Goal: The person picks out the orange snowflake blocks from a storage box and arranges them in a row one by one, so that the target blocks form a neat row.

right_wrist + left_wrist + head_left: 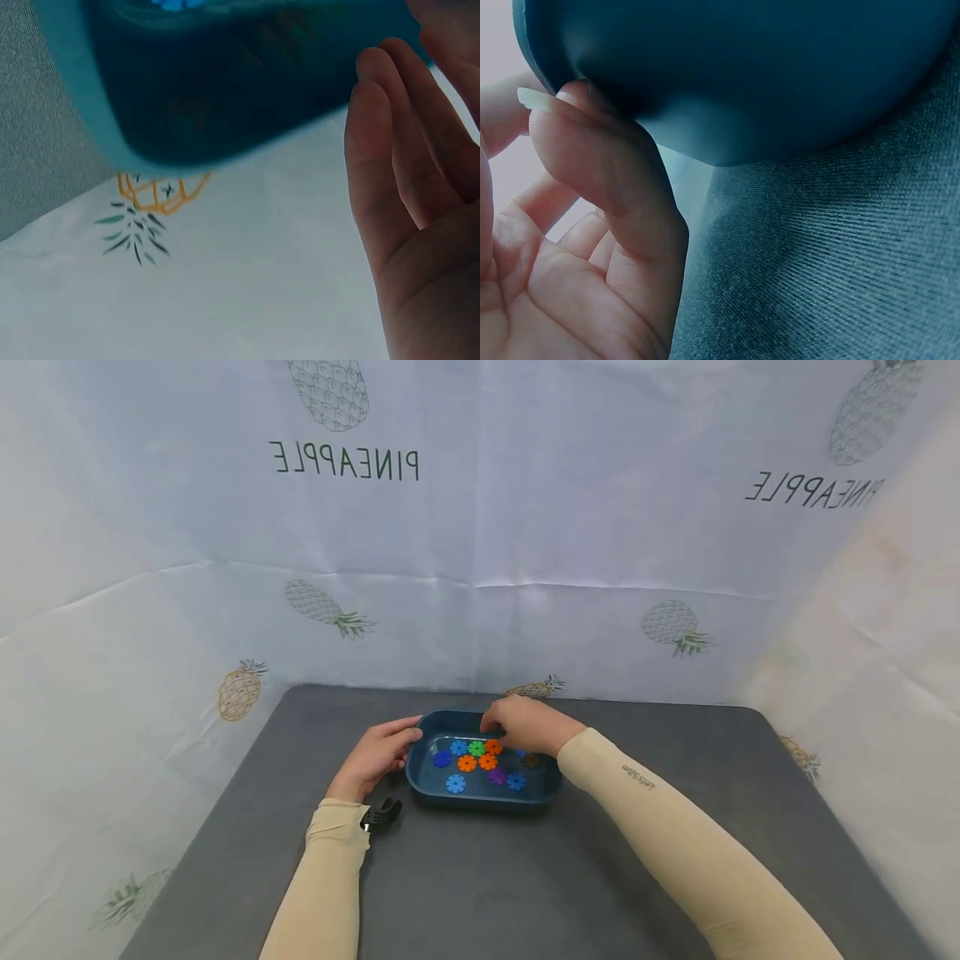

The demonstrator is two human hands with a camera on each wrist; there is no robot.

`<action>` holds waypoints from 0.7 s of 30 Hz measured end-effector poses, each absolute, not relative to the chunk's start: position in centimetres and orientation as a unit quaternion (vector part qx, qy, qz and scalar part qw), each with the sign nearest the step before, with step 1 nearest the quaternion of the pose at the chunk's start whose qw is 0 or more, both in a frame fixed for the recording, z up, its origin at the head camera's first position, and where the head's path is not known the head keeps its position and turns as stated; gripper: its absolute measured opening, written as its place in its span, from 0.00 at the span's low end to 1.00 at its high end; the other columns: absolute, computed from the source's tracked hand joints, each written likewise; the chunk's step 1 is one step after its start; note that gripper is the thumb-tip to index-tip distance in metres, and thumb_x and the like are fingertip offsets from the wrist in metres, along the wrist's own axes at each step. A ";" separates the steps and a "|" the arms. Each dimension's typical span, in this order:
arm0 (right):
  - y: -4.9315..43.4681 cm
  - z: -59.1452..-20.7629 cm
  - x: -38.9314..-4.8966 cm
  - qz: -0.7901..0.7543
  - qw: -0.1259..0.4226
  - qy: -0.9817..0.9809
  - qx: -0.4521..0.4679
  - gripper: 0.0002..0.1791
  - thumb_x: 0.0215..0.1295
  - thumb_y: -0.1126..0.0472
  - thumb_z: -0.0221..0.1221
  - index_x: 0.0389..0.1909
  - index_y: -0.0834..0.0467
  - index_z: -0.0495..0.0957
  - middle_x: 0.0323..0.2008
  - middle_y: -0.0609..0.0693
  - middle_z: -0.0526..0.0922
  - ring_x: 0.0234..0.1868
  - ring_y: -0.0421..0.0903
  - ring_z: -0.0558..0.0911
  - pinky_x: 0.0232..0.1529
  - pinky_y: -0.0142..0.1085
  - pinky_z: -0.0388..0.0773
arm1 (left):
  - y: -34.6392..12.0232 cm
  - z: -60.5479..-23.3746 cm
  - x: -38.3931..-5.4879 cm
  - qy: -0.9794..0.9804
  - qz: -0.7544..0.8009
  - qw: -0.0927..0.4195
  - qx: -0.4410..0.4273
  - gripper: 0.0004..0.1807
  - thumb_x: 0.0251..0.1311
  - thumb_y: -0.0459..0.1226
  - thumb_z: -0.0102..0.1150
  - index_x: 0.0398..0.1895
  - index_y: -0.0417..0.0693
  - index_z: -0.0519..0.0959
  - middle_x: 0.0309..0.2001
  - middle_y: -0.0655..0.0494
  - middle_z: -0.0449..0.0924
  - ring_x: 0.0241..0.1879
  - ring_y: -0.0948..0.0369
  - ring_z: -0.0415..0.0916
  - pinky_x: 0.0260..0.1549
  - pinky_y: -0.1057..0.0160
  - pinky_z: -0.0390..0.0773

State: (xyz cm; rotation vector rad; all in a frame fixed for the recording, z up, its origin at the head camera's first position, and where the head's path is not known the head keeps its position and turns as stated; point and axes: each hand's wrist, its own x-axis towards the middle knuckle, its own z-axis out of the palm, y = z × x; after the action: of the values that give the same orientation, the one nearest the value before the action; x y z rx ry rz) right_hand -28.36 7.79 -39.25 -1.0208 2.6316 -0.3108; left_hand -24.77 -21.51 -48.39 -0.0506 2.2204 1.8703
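Observation:
A dark blue tray [480,800] with rounded corners holds several small notched plastic discs in blue, orange, green, purple and brown, among them a green disc [476,748] and a light blue disc [455,783]. My left hand [377,753] grips the tray's left rim, and its thumb [607,161] lies against the wall in the left wrist view. Over the far right part of the tray hovers my right hand [531,724], fingers pointing down, near an orange disc [492,747]. In the right wrist view its fingers [371,142] look loosely bent; the index fingertip and thumb tip run out of frame.
The tray stands on a dark grey table [480,877], toward its far edge. Behind and beside it hangs a white cloth [570,527] with pineapple prints. A black band [382,814] is at the left wrist.

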 end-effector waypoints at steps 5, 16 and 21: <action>7.6 -40.3 -28.8 -0.087 0.166 0.916 -0.354 0.18 0.75 0.67 0.65 0.63 0.56 0.86 0.60 0.53 0.88 0.60 0.51 0.86 0.65 0.48 0.83 | -21.0 -48.3 -25.0 0.757 0.643 0.119 -0.014 0.29 0.77 0.47 0.63 0.78 0.56 0.75 0.28 0.59 0.73 0.32 0.59 0.75 0.35 0.63 0.80; 7.0 -41.3 -29.1 -0.041 0.153 0.916 -0.369 0.14 0.74 0.69 0.66 0.57 0.57 0.89 0.51 0.53 0.91 0.49 0.49 0.88 0.60 0.46 0.86 | -21.0 -48.3 -25.1 0.760 0.639 0.119 -0.027 0.28 0.77 0.47 0.63 0.77 0.56 0.76 0.32 0.57 0.76 0.33 0.59 0.76 0.34 0.65 0.80; 6.4 -41.8 -29.3 -0.028 0.154 0.918 -0.365 0.11 0.75 0.70 0.64 0.50 0.56 0.91 0.45 0.51 0.91 0.42 0.46 0.86 0.57 0.44 0.87 | -21.3 -48.4 -25.0 0.760 0.637 0.121 -0.034 0.29 0.77 0.47 0.63 0.78 0.56 0.76 0.33 0.56 0.76 0.33 0.59 0.76 0.34 0.65 0.80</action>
State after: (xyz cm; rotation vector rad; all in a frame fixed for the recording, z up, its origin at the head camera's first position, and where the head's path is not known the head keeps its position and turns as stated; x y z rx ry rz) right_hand -29.28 6.44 -41.81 -1.0473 2.6312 -0.0799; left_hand -25.01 -21.26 -48.43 -0.1000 2.2211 1.8617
